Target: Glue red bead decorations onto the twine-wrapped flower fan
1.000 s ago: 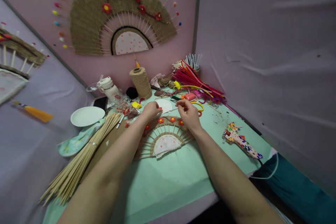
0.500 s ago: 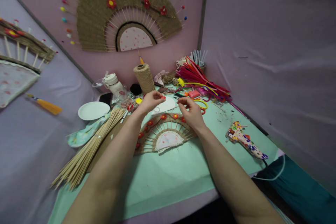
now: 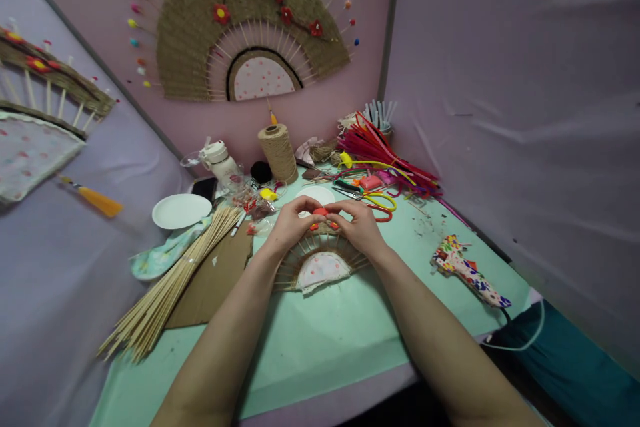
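My left hand point(image 3: 294, 221) and my right hand point(image 3: 361, 223) meet above the small fan, thumbs and fingertips pinched together on a small red piece point(image 3: 321, 211). Its material and exact shape are too small to make out. Below them the small woven fan point(image 3: 324, 268) lies on the green table cover, with a white dotted half-round centre, thin stick ribs and red flowers with yellow middles. My hands and forearms hide parts of its woven band. Just behind my hands a white paper plate point(image 3: 316, 196) shows in part.
Scissors point(image 3: 377, 203) lie behind my right hand, a patterned glue gun point(image 3: 470, 270) farther right. To the left are bamboo sticks point(image 3: 175, 280), cardboard point(image 3: 215, 280) and a plate point(image 3: 182, 211). A twine spool point(image 3: 278, 155), bottle point(image 3: 220, 161) and red pipe cleaners point(image 3: 385, 153) stand behind.
My hands, apart before with the red piece in my left fingertips, have come together and lower over the fan. Both now grip the red piece. The view has shifted slightly.
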The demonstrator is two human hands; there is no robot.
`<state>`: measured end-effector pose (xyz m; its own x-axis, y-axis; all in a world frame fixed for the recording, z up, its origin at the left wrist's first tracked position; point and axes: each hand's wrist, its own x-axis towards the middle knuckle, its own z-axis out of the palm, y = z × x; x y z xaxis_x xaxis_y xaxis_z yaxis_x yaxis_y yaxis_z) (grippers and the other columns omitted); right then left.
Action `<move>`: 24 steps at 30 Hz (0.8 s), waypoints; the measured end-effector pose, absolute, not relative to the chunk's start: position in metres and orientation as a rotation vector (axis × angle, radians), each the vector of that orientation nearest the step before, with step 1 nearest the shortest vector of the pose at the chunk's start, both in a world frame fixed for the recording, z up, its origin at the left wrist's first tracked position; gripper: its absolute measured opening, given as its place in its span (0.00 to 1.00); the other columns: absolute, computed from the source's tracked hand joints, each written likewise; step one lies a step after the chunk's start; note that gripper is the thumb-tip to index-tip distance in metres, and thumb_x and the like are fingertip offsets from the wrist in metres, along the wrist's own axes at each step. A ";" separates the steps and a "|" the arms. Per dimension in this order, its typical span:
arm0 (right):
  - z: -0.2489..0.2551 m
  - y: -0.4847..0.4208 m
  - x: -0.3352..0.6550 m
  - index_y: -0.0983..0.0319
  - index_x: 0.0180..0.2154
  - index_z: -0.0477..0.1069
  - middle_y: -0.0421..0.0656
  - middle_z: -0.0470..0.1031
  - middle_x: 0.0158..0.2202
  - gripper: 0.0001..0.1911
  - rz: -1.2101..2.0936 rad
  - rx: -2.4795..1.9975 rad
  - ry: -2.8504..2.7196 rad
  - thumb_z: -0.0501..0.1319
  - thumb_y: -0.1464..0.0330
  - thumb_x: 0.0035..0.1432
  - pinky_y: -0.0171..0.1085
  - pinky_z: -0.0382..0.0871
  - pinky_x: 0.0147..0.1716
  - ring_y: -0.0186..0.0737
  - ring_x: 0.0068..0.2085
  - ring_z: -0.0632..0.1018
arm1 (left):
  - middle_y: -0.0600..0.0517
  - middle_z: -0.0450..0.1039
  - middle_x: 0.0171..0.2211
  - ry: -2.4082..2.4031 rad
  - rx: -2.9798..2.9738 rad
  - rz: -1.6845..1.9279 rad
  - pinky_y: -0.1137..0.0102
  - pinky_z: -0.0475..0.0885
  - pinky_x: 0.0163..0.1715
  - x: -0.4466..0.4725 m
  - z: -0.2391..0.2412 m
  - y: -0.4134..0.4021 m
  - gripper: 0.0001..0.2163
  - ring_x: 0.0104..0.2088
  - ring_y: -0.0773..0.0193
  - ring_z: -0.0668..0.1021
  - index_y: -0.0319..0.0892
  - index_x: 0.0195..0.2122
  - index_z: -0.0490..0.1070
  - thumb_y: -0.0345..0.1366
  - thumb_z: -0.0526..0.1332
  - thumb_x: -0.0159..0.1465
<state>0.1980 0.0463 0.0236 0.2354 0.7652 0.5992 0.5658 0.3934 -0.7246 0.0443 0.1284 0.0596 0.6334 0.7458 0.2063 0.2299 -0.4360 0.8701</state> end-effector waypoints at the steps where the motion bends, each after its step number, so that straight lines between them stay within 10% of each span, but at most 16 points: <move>1: 0.024 0.046 0.197 0.58 0.35 0.78 0.42 0.81 0.35 0.05 0.223 -1.273 -1.425 0.63 0.66 0.56 0.43 0.70 0.43 0.42 0.38 0.79 | 0.51 0.74 0.32 0.775 1.974 0.746 0.69 0.70 0.41 0.045 0.060 0.128 0.12 0.35 0.64 0.75 0.39 0.32 0.72 0.42 0.67 0.52; 14: 0.026 0.044 0.189 0.61 0.28 0.70 0.39 0.73 0.27 0.02 0.314 -1.321 -1.314 0.61 0.69 0.50 0.36 0.64 0.34 0.36 0.31 0.71 | 0.52 0.74 0.31 0.722 1.843 0.673 0.70 0.69 0.36 0.048 0.055 0.126 0.15 0.32 0.65 0.74 0.39 0.32 0.72 0.44 0.68 0.51; 24: 0.036 0.043 0.203 0.60 0.25 0.65 0.32 0.63 0.21 0.07 1.107 -0.876 -0.606 0.61 0.66 0.40 0.32 0.62 0.25 0.29 0.22 0.62 | 0.51 0.74 0.32 0.699 1.941 0.774 0.70 0.69 0.37 0.041 0.067 0.152 0.12 0.33 0.65 0.74 0.40 0.33 0.71 0.43 0.66 0.54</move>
<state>0.2034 0.0435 0.0359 0.3490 0.9371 -0.0026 -0.5029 0.1849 -0.8443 0.0411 0.1516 0.0667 0.6437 0.7278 0.2364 0.1609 -0.4308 0.8880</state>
